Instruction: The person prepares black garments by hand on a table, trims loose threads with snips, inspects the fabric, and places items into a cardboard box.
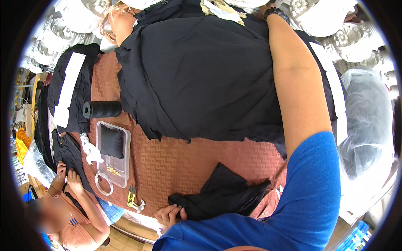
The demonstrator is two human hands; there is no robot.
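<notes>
Near the front edge of the brown-covered table lies a crumpled black cloth piece [222, 192]. My left hand [169, 214] has its fingers curled on the left end of that piece. Across the right side of the table stretches my right arm, in a short blue sleeve. My right hand [264, 10], with a dark band at the wrist, reaches the far edge of a large black fabric pile [205, 75]; its fingers are mostly hidden there. A cream and white cloth scrap [224, 10] lies on the pile beside it.
On the left stand a black thread spool [102, 109] and a clear plastic box [125, 167] holding a black cushion. A tape roll [103, 184] and yellow-handled snips [131, 195] lie nearby. At lower left a person [83, 217] handles black cloth; another person's arm [121, 25] shows at far left.
</notes>
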